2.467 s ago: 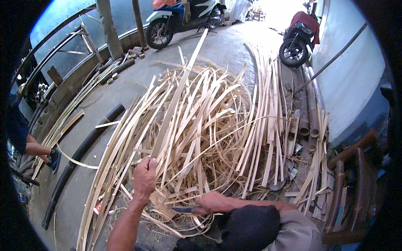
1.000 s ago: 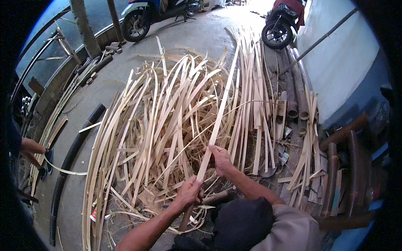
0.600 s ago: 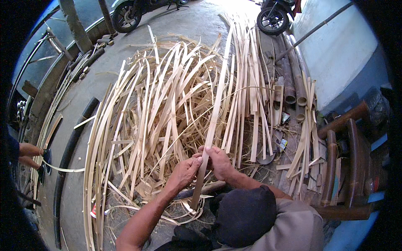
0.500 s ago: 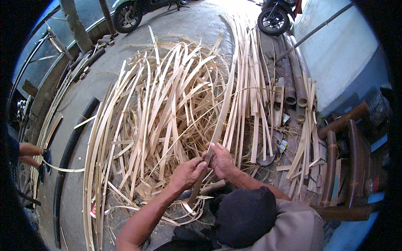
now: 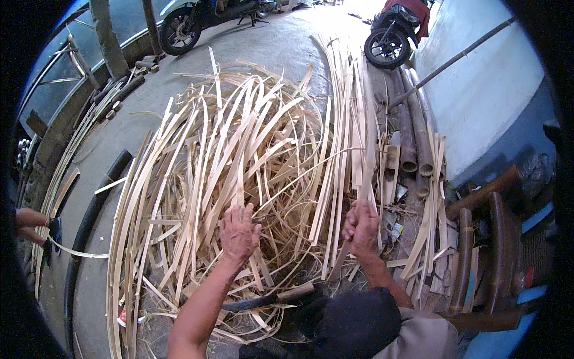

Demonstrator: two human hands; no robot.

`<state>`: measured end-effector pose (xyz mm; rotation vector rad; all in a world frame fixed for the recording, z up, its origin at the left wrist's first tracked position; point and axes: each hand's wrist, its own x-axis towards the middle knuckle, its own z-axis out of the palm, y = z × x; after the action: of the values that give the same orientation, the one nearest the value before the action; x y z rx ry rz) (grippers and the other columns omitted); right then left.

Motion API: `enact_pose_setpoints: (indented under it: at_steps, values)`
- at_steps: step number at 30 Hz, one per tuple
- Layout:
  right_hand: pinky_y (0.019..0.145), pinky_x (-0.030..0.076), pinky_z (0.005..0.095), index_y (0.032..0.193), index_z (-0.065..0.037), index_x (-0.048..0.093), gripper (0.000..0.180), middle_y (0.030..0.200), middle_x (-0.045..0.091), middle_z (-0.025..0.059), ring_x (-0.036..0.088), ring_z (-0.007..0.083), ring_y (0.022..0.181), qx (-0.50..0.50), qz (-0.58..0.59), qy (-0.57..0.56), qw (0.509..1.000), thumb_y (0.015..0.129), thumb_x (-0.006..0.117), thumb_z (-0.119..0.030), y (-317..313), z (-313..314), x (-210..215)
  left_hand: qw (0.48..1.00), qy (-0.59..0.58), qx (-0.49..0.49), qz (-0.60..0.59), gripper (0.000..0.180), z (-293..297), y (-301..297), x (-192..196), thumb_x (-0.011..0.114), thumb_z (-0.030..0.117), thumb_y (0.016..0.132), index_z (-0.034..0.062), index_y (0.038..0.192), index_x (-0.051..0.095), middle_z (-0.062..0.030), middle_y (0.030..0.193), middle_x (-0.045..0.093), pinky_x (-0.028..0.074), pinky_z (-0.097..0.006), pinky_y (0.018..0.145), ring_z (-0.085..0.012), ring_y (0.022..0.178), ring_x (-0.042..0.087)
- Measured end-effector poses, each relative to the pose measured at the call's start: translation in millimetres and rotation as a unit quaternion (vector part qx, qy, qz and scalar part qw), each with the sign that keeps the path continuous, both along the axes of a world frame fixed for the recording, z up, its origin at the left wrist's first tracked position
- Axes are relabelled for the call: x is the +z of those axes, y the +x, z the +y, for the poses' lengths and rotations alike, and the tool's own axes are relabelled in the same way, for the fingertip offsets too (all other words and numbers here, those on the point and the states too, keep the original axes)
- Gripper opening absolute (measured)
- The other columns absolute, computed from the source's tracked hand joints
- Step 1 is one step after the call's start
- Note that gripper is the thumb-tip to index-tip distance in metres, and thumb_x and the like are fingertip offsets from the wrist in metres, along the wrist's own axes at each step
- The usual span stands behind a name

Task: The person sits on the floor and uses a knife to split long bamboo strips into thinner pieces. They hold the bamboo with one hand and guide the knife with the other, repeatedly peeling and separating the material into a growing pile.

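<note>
- Far left edge: I see another person's hand (image 5: 27, 216) at the rim of the view, close to a thin pale strip (image 5: 78, 254) that curves away across the concrete floor (image 5: 95, 281); whether that hand grips it I cannot tell
- Just right of that: a long black hose or pipe (image 5: 89, 218) lies on the floor, running along the left flank of the pile
- Centre left: a big loose pile of split bamboo strips (image 5: 239, 143) fans out across the floor, pale yellow, many strips bowed and crossing each other
- My left hand (image 5: 239, 233) lies palm down on the near part of the pile, fingers spread wide, pressing on the strips rather than closed round any one of them
- Below, between the two forearms: a dark tool with a wooden handle (image 5: 272, 297) lies on the floor among short offcuts, touched by neither hand
- Centre right: my right hand (image 5: 360, 226) is closed in a fist round a long bamboo strip (image 5: 345, 242); the strip's lower end pokes out below the fist, its upper length runs up and away into the straighter bundle (image 5: 350, 113) lying beside the pile
- Right of the hand: thick dark bamboo poles (image 5: 412, 137) lie side by side along the foot of a pale blue wall (image 5: 490, 90), with short cut slats (image 5: 433, 221) stacked against them
- Far right: a dark wooden chair frame (image 5: 484, 251)
- Top: two parked motorbikes, one at upper left (image 5: 197, 15), one at upper right (image 5: 397, 30)
</note>
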<state>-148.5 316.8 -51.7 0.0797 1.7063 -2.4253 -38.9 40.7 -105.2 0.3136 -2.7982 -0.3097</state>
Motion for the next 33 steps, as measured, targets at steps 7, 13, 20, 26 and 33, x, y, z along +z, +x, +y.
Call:
enact_pose_setpoints:
  at_steps: [7,13,20,26,33]
  values:
    - [0.033,0.038,0.0281,0.099,-0.007,0.053,0.031,0.061,0.046,0.0005,0.042,0.0102,0.038,-0.024,-0.039,0.031,0.998,0.105,0.048,-0.037,-38.9,27.3,-21.9,0.993,0.085,0.026,-0.081,0.042,-19.1,-6.2,-13.9,0.06,0.024,0.093,0.0151,0.134,0.056,-0.0158,0.088,0.066,0.054,-0.047,0.061,-0.0337,0.072,0.068]
    - [0.036,0.04,0.0303,0.1,-0.009,0.052,0.028,0.063,0.048,0.0011,0.045,0.0128,0.041,-0.024,-0.078,0.059,0.995,0.104,0.05,-0.037,-60.1,41.2,-47.0,0.959,0.22,0.16,0.074,0.035,-48.9,10.5,5.2,0.047,0.03,0.104,0.0104,0.129,0.06,-0.0072,0.05,0.05,0.043,-0.047,0.044,-0.0275,0.041,0.051]
    - [0.044,0.044,0.0331,0.104,-0.011,0.051,0.018,0.068,0.049,0.002,0.051,0.016,0.052,0.005,-0.179,0.017,0.984,0.103,0.048,-0.029,-75.9,38.4,-69.8,0.902,0.324,0.242,0.15,0.036,-94.7,40.0,5.3,0.045,0.022,0.103,-0.006,0.124,0.055,-0.0215,0.096,0.065,0.048,-0.043,0.079,-0.0315,0.085,0.063]
    - [0.045,0.047,0.0347,0.101,-0.009,0.051,0.019,0.065,0.051,0.0035,0.051,0.018,0.051,0.015,-0.134,0.067,0.989,0.102,0.05,-0.028,-74.3,28.0,-95.8,0.926,0.305,0.211,0.071,0.059,-85.2,46.3,-2.6,0.052,0.025,0.098,-0.0083,0.145,0.039,-0.0338,0.134,0.053,0.042,-0.041,0.104,-0.0396,0.123,0.057]
    - [0.045,0.049,0.0321,0.092,-0.008,0.054,0.017,0.066,0.055,0.0047,0.056,0.0159,0.057,0.024,-0.042,0.235,0.971,0.098,0.052,-0.024,-97.8,21.9,-119.5,0.933,0.287,0.207,-0.069,0.066,-73.6,54.4,-11.5,0.058,0.03,0.093,-0.007,0.145,0.041,-0.0298,0.117,0.056,0.042,-0.044,0.102,-0.0391,0.112,0.057]
